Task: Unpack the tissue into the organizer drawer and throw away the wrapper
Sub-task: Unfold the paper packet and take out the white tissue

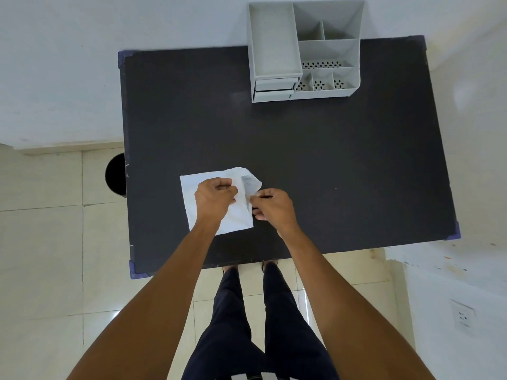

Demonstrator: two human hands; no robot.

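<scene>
A white tissue pack [192, 187] lies on the dark table [329, 165], near its front edge. Its clear wrapper [249, 182] is lifted and crumpled at the pack's right end. My left hand [215, 197] rests on the pack and pinches the wrapper from the left. My right hand [270, 205] pinches the wrapper's right edge with its fingertips. The grey organizer [301, 50] stands at the table's far edge. Its two small drawers [274, 87] at the front left look closed.
A round black bin [115, 174] stands on the tiled floor, just off the table's left edge. The organizer has an open tray on top and several perforated compartments on its right. My legs are at the table's front edge.
</scene>
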